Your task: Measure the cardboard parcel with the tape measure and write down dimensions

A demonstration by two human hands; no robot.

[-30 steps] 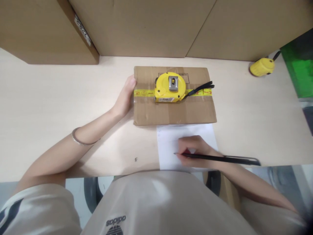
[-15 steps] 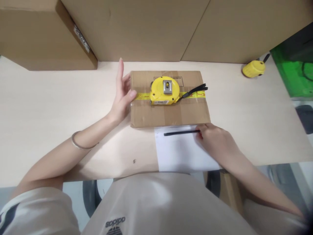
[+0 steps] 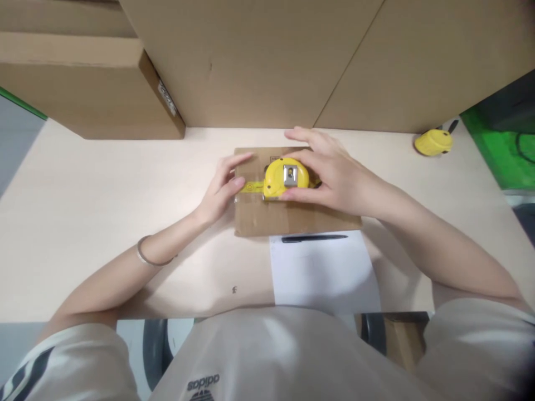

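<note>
Right hand (image 3: 334,178): fingers curled around a yellow tape measure (image 3: 285,178), thumb at its near edge, forefinger over the far side, gripping the case from the right; the case lies flat on the small cardboard box (image 3: 288,214), metal belt clip facing up. Left hand (image 3: 221,186): fingers loosely bent, fingertips resting on the box's left top edge at the yellow printed tape strip (image 3: 249,188), holding nothing; a thin metal bangle (image 3: 148,257) on the wrist. Print on the strip and on the box label is too small to read; the right hand hides the box's right half. Black pen (image 3: 314,238): lies loose along the top of a white paper sheet (image 3: 324,273), just in front of the box. Pale wooden desk (image 3: 83,223). Second yellow tape measure (image 3: 433,142): far right, well apart. Large cartons (image 3: 259,61) behind, one with an unreadable label. Shirt (image 3: 251,362): "adidas" logo, seen upside down.
</note>
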